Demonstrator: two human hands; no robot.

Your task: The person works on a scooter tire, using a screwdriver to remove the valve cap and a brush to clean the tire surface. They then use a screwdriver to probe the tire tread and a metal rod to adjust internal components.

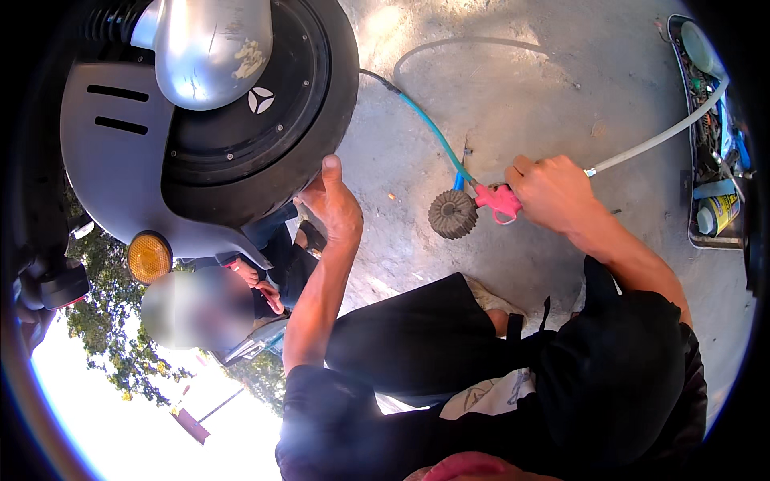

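Observation:
A black wheel (pixel 321 120) with a dark hub and grey fender (pixel 112 176) fills the upper left. My left hand (pixel 333 204) grips the tire's lower right edge, thumb on the outside, fingertips partly hidden. My right hand (pixel 545 188) holds a pink air gun (pixel 493 196), which has a ribbed, dark round gauge (pixel 453 215) and a small blue part (pixel 459 182). A teal and black hose (pixel 429 124) runs from it toward the wheel; its far end is hidden. A pale hose (pixel 658 136) leads from the gun to the right.
A metal tray (pixel 690 228) of tools and containers lies on the concrete (pixel 545 96) at right. A crouching person (pixel 273 293), partly blurred, is beyond my left arm. A silver cylindrical part (pixel 212 56) and an amber reflector (pixel 149 256) are on the vehicle. Trees show at lower left.

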